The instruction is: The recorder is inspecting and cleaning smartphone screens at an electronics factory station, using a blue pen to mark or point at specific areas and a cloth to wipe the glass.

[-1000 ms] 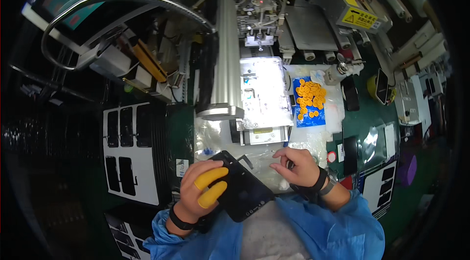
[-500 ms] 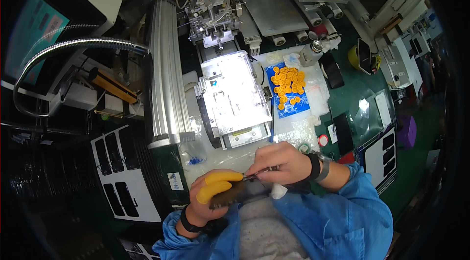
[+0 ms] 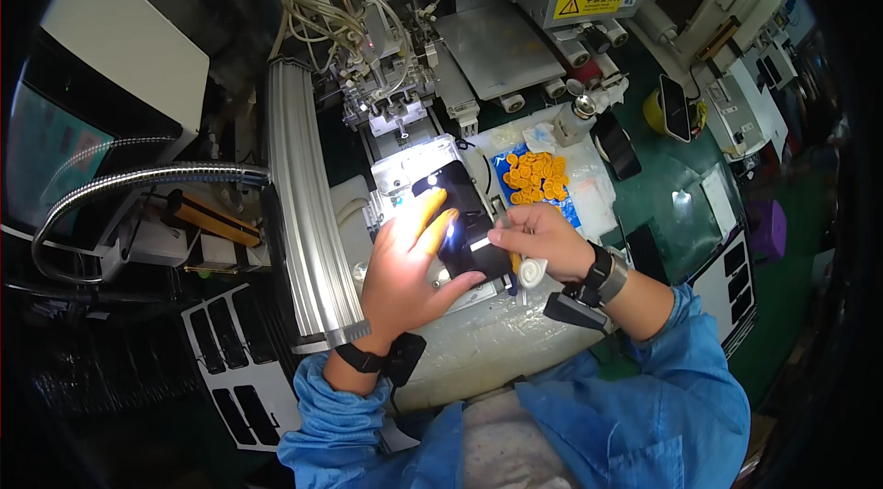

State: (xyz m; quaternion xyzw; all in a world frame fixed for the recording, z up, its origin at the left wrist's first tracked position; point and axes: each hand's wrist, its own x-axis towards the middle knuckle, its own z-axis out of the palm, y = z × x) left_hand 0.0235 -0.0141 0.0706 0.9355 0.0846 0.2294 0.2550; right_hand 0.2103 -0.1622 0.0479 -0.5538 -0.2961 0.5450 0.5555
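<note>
— Head view, going from the left: what sits by the lit fixture (image 3: pixel 405 172)?
— Left hand (image 3: pixel 405 264) lies spread over its front edge, fingers holding the dark phone (image 3: pixel 464 218); right hand (image 3: pixel 543 241), just right of the fixture, pinches the phone's edge; orange finger cots (image 3: pixel 536 178) lie beyond.

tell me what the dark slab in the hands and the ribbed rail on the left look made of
The dark slab looks like glossy glass or polished plastic: it is black and throws back bright glare. The left hand and right hand both touch it. The ribbed rail looks like brushed aluminium: pale silver with long straight grooves and a soft sheen.
</note>
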